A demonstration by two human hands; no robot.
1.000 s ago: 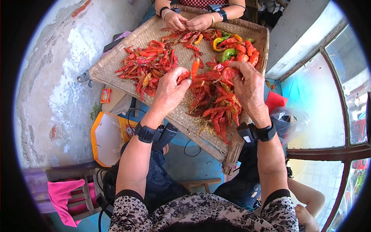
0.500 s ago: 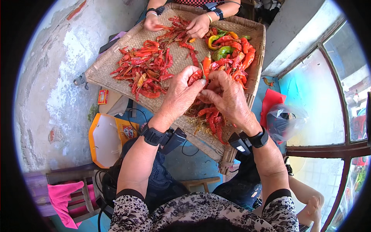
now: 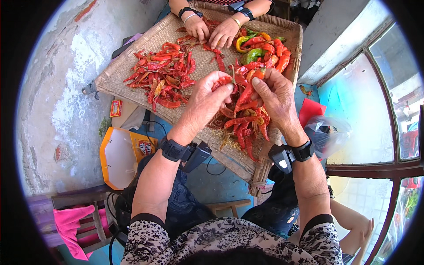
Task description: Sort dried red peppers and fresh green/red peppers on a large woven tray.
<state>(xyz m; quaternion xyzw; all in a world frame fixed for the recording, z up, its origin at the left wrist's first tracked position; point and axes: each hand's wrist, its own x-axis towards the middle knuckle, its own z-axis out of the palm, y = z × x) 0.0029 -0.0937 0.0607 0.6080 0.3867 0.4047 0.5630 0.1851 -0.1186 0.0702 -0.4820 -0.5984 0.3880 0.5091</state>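
My left hand [image 3: 206,98] is closed on a red chili pepper [image 3: 224,82], its stem standing up beside the fingertips. Between the thumb and fingers of my right hand [image 3: 279,98] is a longer red chili [image 3: 245,95], slanting down toward the pile. Both hands are over the woven tray [image 3: 145,99]. Below them lies a heap of dried chilies [image 3: 244,132]. To the left spreads another pile of dried red chilies [image 3: 165,66]. Fresher, plump peppers, red with some green and yellow, fill the far right, among them a green pepper [image 3: 253,55].
Across the tray, another person's hands [image 3: 224,33] work among chilies. An orange-edged carton [image 3: 119,157], a small red box [image 3: 116,108] and a chair with pink cloth [image 3: 73,227] are on the left. A plastic bag [image 3: 324,134] and window stand right.
My hands have moved apart; the right has shifted right with a red chili now plainly in its fingers. The other person's hands have come closer together, lower into the chilies.
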